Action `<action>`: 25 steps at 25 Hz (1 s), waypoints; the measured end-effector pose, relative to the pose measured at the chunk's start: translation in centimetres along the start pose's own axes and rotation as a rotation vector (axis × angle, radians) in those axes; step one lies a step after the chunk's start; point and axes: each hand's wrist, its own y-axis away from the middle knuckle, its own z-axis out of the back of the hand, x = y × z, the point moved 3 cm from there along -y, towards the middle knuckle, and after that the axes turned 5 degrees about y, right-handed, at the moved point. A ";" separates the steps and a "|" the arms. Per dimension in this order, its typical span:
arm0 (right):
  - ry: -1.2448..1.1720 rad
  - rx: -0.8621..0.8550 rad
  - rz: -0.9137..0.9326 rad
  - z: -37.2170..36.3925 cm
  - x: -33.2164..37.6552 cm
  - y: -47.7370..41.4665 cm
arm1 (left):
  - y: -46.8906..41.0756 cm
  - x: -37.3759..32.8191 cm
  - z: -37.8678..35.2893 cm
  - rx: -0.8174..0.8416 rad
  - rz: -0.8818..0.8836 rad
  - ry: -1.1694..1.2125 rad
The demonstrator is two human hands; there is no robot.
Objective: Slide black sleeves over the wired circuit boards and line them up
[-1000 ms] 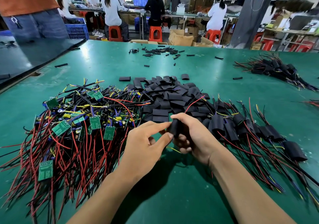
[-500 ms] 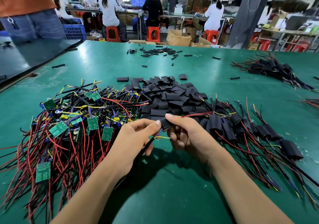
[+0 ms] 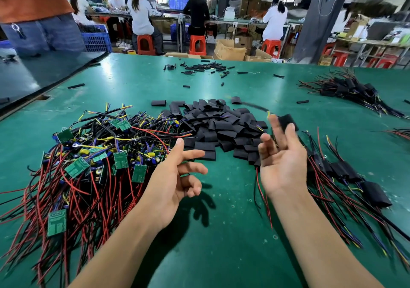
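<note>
Both hands, joined on one unit half a second ago, have parted. Left hand (image 3: 170, 176): fingers loosely spread, empty. Right hand (image 3: 281, 161): fingers straight, blurred sleeved board (image 3: 287, 120) at their tips, centre right; contact uncertain. Judged finished, bound for the sleeved row (image 3: 375, 193).

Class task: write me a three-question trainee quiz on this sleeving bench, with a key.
1. True or false: the left hand grips a circuit board.
2. What lies between the bare boards and the sleeved boards? A) loose black sleeves B) a blue crate C) a cardboard box
3. Fill in: the table top is ___ in colour.
Key: 1 false; 2 A; 3 green.
</note>
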 end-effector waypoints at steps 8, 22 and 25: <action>-0.130 -0.229 -0.178 1.5 -0.7 -0.3 | -0.2 0.6 0.3 -0.058 0.029 -0.068; 0.833 0.347 0.050 -1.1 -6.3 1.9 | 0.2 1.2 0.1 -0.203 -0.471 -0.946; 1.054 0.478 0.181 -1.2 -8.2 2.1 | 0.4 1.3 -0.1 -0.149 -0.531 -0.971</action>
